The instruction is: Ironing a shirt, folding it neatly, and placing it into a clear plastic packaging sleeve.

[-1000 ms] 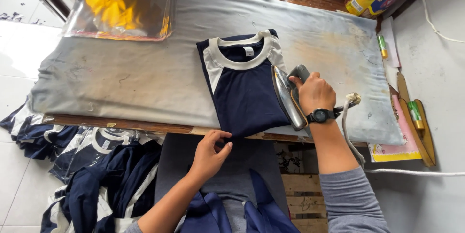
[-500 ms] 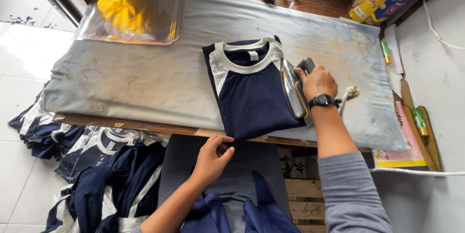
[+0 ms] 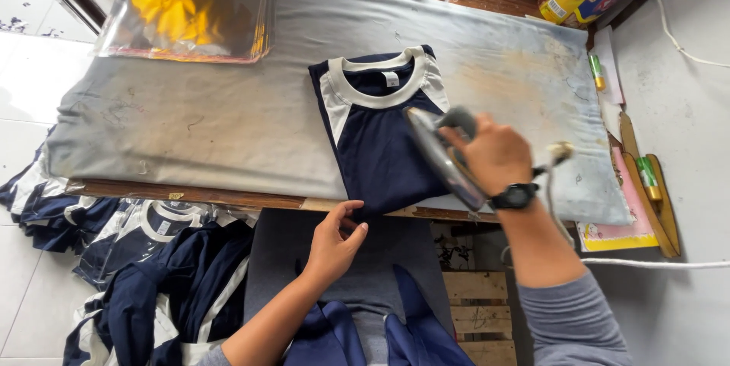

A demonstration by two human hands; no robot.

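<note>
Navy folded shirt (image 3: 380, 138): left hand (image 3: 334, 244) pinches its hem, right hand (image 3: 494, 154) grips iron (image 3: 445, 157).

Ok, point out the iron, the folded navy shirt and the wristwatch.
iron (image 3: 441, 154): head view, on its metal soleplate edge.
folded navy shirt (image 3: 372, 145): head view, on the dark front panel.
wristwatch (image 3: 514, 197): head view, on its black face.

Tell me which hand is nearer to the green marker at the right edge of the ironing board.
Right. The right hand, gripping the iron, is nearer the green marker. The left hand pinches the folded shirt hem, much farther.
</note>
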